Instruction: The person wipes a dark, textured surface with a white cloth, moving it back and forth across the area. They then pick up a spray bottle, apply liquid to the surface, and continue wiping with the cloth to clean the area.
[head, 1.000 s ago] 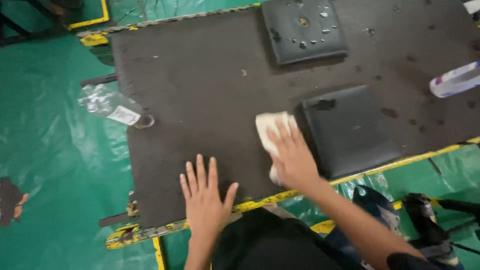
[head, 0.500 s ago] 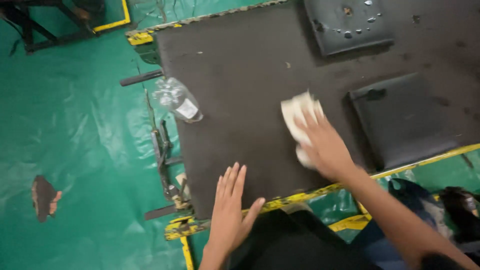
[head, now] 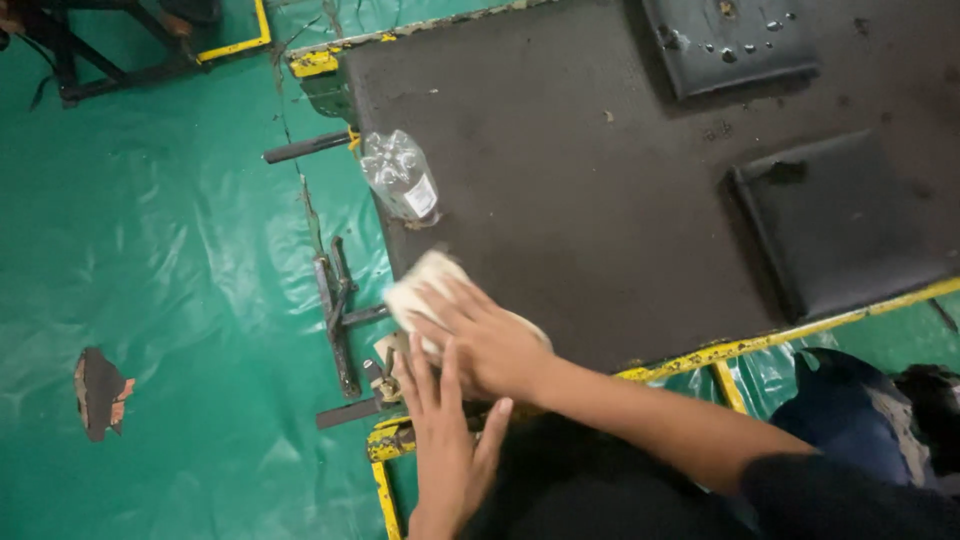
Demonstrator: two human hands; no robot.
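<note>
My right hand presses a cream-coloured cloth flat on the near left corner of a dark table top. The cloth sticks out past my fingertips toward the table's left edge. My left hand lies flat with fingers spread at the table's near edge, just under my right wrist, and holds nothing. A crumpled clear plastic bottle lies on its side on the table's left edge, beyond the cloth.
Two dark square pads lie on the table, one wet with droplets at the far side, one at the right. A yellow metal frame edges the table. Green sheeting covers the floor, with a torn hole at the left.
My right hand has slid the cloth leftward across the table from beside the right pad to the near left corner. My view has shifted left. My left hand stays at the near edge.
</note>
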